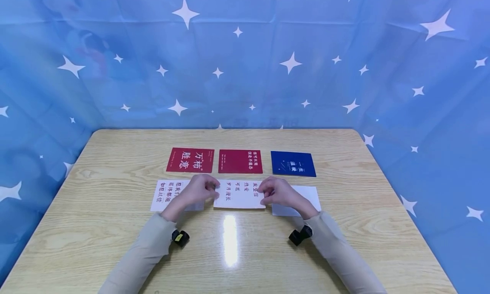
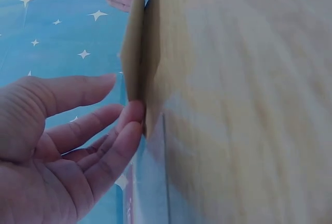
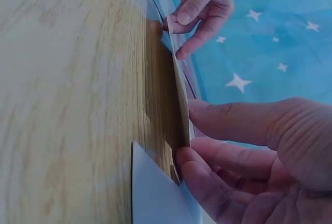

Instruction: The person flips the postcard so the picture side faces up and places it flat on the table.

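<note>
A white card with dark Chinese characters [image 1: 240, 195] lies in the front row, its near edge tilted up off the table in the wrist views. At its right end my right hand [image 3: 249, 156] pinches the edge, thumb on top and fingertips [image 3: 189, 164] underneath. My left hand [image 2: 67, 146] is at the card's left end. Its fingertips touch the lower edge, while the thumb [image 2: 85, 89] stands apart from the card. Another lettered white card [image 1: 162, 196] is partly hidden by the left hand, and a plain white card [image 1: 309, 194] lies partly beneath my right hand and wrist.
Behind the white cards lie a red card with large characters [image 1: 190, 160], a second red card [image 1: 240, 161] and a blue card [image 1: 293, 163]. All rest on the wood-grain table [image 1: 363, 243]. A blue star-patterned curtain [image 1: 237, 81] hangs behind.
</note>
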`<state>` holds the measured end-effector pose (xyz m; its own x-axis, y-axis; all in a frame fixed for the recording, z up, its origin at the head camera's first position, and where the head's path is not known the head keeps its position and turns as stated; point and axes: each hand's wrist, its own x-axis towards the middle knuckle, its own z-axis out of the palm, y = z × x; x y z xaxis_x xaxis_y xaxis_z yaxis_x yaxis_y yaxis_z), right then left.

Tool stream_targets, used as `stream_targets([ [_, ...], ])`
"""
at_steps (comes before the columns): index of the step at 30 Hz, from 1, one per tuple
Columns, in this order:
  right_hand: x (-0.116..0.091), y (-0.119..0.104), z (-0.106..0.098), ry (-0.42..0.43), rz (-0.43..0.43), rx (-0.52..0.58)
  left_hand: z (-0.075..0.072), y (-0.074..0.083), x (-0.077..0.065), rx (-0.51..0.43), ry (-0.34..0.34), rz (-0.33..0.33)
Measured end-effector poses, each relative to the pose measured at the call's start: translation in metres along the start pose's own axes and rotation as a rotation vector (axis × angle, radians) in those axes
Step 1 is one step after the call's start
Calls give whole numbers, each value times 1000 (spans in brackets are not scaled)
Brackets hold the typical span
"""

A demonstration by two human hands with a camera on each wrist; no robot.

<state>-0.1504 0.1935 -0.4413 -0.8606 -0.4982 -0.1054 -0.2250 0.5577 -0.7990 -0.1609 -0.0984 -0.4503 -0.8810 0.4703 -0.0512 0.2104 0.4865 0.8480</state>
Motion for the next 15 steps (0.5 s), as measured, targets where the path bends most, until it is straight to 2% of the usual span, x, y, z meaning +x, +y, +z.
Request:
stream_targets([
  [5, 1, 1, 0, -1, -13, -14, 0, 2, 2, 59, 1, 6],
  [10, -1, 3, -2, 13, -40, -4, 0, 6, 2, 48, -9, -21],
  [15, -9, 4, -13, 98, -58, -7, 1, 13, 4, 8, 23, -24],
])
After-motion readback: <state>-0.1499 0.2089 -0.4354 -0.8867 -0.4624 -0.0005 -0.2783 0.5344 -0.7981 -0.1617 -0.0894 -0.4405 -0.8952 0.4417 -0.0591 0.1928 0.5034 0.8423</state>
